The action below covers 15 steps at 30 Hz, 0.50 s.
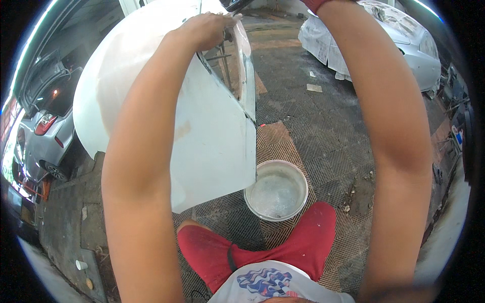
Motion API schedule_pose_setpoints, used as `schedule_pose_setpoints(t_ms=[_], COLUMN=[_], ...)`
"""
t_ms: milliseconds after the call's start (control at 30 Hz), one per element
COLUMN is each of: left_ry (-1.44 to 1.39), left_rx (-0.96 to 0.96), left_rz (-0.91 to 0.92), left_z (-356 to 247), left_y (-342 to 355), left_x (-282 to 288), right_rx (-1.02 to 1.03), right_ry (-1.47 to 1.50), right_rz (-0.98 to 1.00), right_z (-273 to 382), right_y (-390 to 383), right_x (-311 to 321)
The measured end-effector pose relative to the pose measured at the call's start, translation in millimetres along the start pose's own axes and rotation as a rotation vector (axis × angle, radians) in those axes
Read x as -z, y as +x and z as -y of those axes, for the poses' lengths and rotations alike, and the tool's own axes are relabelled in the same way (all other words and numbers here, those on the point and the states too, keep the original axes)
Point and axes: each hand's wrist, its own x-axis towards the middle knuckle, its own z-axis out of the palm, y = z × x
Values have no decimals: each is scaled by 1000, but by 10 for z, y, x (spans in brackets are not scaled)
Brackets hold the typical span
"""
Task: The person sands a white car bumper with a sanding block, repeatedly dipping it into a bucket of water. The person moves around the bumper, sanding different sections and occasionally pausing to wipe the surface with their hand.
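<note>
A large white car body panel [212, 136] with tan patches stands in front of me on the left, with a gap along its right-hand edge. My left hand [204, 30] is at the top of this panel, its fingers bent over the edge beside the gap. A dark object [235, 5], cut off by the upper border, shows just past these fingers; its kind is unclear. My right forearm reaches up and forward, and the hand itself lies beyond the picture. Something red [314, 4] shows at that wrist.
Between my knees and the panel a round white bucket [277, 191] holds cloudy liquid. A white car [404, 45] partly draped in sheeting stands at the far right. On the left, a silver car [48, 126] has its rear lid raised. Ribbed mats [313, 126] cover the floor.
</note>
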Motion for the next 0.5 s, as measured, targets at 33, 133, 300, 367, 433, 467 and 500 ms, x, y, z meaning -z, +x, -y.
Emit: schedule_pose_setpoints(t_ms=[33, 133, 300, 367, 433, 467, 500], left_ry=[-1, 55, 102, 139, 157, 188, 214], left_rx=[-16, 7, -211, -285, -332, -421, -430], left_rz=[25, 127, -50, -119, -82, -59, -43], left_z=[-16, -69, -191, -295, -387, -388, -462], left_y=[-73, -265, -649, -777, -966, -1012, -1066], left_x=[-38, -11, -6, -36, 17, -28, -63], right_rx=[3, 8, -116, -138, -302, -352, -405], right_ry=[28, 108, 479, 571, 689, 753, 810], right_rz=[-55, -109, -172, -270, -124, -43, 43], right_z=[55, 227, 114, 168, 531, 739, 951], right_y=[-91, -449, -1090, -1618, -2178, -2432, -2711], right_x=[-97, -6, -546, -1012, -1387, -1494, -1573])
